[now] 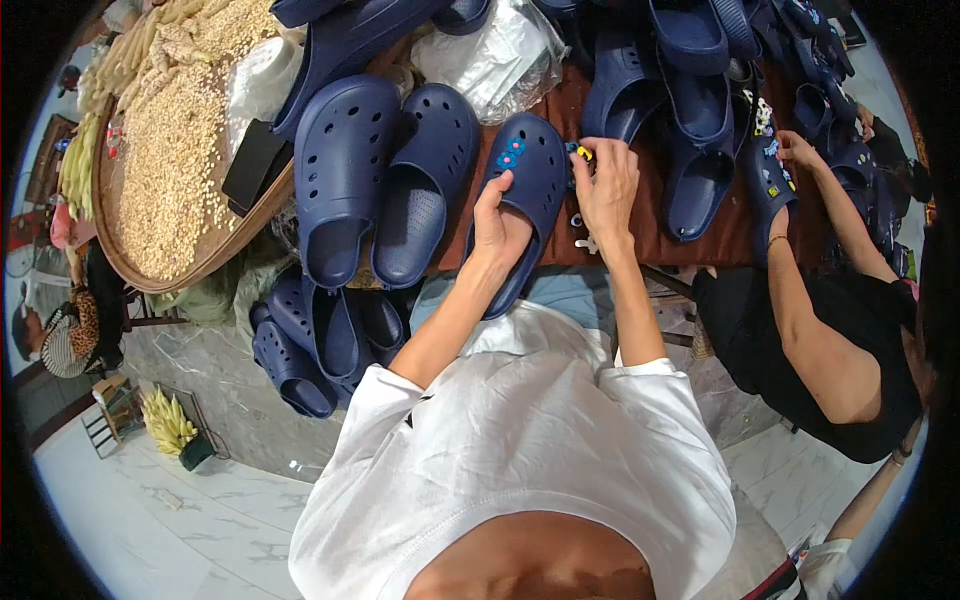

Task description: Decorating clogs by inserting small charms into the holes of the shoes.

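A navy clog (540, 150) with vent holes points away from me. My left hand (500, 222) grips it, fingers inside the opening and thumb on the upper. Small teal flower charms (510, 153) with pink centres sit in a row on its upper. Beside the toe's right edge, my right hand (608, 192) is closed in a pinch on a small yellow-and-black charm (585, 153). Below that hand, a few small white charms (586, 244) lie on the brown tabletop (640, 235). What lies under my right palm is hidden.
Paired navy clogs (345, 165) stand to the left, and more clogs (695, 190) are heaped at right. A clear plastic bag (490, 55) lies behind. Far left is a round tray of grains (165, 180) with a black phone (255, 165). On the right, a co-worker's hands (797, 150) handle a decorated clog.
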`<action>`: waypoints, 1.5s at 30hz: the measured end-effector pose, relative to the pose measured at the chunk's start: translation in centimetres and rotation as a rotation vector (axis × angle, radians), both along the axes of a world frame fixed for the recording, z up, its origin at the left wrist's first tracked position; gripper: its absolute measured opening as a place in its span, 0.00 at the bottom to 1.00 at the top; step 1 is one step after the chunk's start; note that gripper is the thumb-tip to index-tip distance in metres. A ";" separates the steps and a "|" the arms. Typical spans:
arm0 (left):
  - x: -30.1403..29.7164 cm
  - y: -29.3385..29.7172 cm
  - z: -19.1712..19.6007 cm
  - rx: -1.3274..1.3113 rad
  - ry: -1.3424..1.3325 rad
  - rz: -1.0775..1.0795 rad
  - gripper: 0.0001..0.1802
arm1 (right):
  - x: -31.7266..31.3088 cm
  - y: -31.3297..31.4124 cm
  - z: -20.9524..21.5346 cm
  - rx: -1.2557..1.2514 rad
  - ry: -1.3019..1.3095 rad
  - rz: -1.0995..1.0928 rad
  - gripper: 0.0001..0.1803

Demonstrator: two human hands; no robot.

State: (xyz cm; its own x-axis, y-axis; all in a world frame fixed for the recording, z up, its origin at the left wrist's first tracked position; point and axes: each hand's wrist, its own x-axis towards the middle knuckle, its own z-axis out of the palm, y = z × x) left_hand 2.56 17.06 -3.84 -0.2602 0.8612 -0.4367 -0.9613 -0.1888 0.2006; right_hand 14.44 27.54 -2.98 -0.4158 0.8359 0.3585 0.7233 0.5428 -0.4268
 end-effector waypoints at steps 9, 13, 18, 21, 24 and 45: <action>-0.3 0.4 -0.9 0.033 -0.042 -0.029 0.25 | -4.3 0.8 0.2 -0.056 0.086 0.498 0.14; 0.0 0.0 -0.8 0.044 -0.030 -0.041 0.25 | -4.1 1.7 0.1 -0.119 0.149 0.532 0.11; -0.4 -0.1 -0.8 0.046 -0.080 -0.052 0.27 | -3.2 0.3 -0.6 -0.548 0.435 0.391 0.10; 0.0 -0.2 -1.3 0.053 -0.051 -0.080 0.27 | -1.0 0.5 -1.7 -0.277 0.396 0.113 0.10; 0.4 -0.7 -1.2 -0.025 -0.034 -0.040 0.29 | 1.0 0.5 -1.6 -0.002 0.027 0.087 0.11; 1.2 -0.7 -1.0 -0.007 0.044 -0.006 0.27 | -4.8 0.2 0.4 -0.154 0.056 0.261 0.09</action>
